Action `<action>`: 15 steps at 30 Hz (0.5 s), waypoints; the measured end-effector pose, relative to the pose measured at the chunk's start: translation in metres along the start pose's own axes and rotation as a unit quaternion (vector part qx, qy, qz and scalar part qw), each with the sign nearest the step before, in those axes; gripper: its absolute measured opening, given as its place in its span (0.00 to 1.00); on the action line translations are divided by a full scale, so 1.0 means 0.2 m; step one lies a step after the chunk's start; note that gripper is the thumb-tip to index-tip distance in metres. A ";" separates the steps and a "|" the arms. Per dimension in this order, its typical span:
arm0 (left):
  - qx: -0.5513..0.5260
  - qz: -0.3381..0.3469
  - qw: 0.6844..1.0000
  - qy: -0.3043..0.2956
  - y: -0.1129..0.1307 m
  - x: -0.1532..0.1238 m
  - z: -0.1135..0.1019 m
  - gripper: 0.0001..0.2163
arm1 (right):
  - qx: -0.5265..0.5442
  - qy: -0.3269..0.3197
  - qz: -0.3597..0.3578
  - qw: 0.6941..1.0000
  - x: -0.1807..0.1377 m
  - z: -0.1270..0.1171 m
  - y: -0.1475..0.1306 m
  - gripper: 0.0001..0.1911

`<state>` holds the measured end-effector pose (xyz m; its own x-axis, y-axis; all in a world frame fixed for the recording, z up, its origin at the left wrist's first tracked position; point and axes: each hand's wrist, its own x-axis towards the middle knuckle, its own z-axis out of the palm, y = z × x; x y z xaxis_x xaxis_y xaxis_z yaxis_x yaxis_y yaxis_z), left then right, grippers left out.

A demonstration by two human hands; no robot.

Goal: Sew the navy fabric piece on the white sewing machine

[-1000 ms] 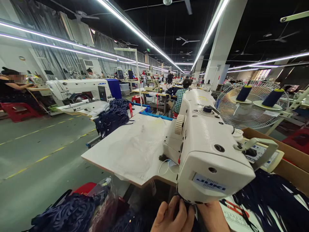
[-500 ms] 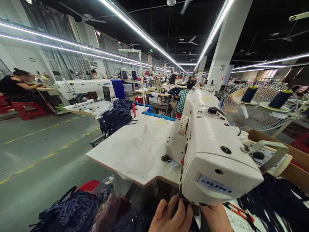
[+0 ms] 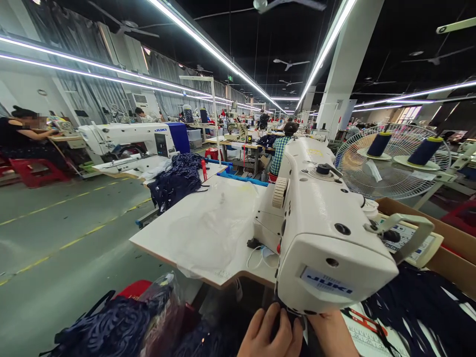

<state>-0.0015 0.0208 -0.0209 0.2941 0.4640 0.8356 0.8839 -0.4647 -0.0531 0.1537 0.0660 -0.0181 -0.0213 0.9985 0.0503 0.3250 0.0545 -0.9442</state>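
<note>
A white sewing machine (image 3: 334, 238) marked JUKI stands before me, its head covering the stitching area. My left hand (image 3: 271, 332) is just below the front of that head, its curled fingers closed on dark navy cloth (image 3: 312, 345) by the needle area. Beside it on the right, my right hand (image 3: 332, 333) reaches under the machine head. Its fingers are hidden there, so their grip cannot be seen. The two hands are close together, with a strip of the dark cloth showing between them.
Red-handled snips (image 3: 366, 320) lie on the right, beside dark navy strips (image 3: 427, 302). At lower left are navy lace pieces (image 3: 107, 322) and a clear plastic bag (image 3: 163, 307). Plastic sheeting covers the white table (image 3: 159, 243). A large fan (image 3: 357, 163) stands behind two thread cones.
My left hand has shifted slightly right, closer to my right hand, its fingers still on the dark cloth. The whole view has moved a little, so the machine appears further left.
</note>
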 end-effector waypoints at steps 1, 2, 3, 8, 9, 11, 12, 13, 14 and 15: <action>0.004 0.008 1.000 0.003 0.00 0.00 0.00 0.21 | 0.004 0.000 0.001 1.000 0.00 0.00 0.00 0.13; 0.008 0.017 1.000 0.006 0.00 -0.01 0.01 0.21 | 0.007 0.001 0.002 1.000 0.00 0.00 -0.01 0.13; 0.012 0.025 1.000 0.007 -0.01 -0.01 0.01 0.21 | 0.011 0.002 0.004 1.000 0.00 0.00 -0.01 0.13; 0.012 0.042 0.999 -0.006 -0.03 -0.02 -0.01 0.21 | 0.029 0.019 0.027 0.999 -0.01 -0.01 -0.02 0.15; 0.005 0.045 0.999 -0.009 -0.03 -0.03 -0.01 0.21 | 0.032 0.023 0.033 0.999 -0.03 -0.01 -0.03 0.16; -0.017 0.048 0.999 0.010 -0.04 -0.03 -0.01 0.20 | 0.050 0.041 0.042 0.997 -0.06 0.00 -0.03 0.18; -0.030 0.044 0.998 0.032 -0.04 -0.03 -0.01 0.20 | 0.069 0.055 0.043 0.995 -0.09 0.00 -0.03 0.20; -0.044 0.038 0.997 0.056 -0.04 -0.03 -0.01 0.20 | 0.092 0.072 0.041 0.992 -0.11 0.01 -0.02 0.21; -0.054 0.029 0.995 0.080 -0.04 -0.04 0.00 0.20 | 0.118 0.091 0.038 0.988 -0.13 0.02 -0.02 0.22; -0.063 0.023 0.993 0.098 -0.04 -0.04 0.00 0.21 | 0.143 0.109 0.034 0.983 -0.16 0.04 -0.01 0.22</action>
<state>-0.0107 0.0210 -0.0279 0.2456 0.2903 0.9249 0.8154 -0.5778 -0.0352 0.1467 0.0345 -0.0204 0.2052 0.9784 0.0239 0.0392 0.0162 -0.9991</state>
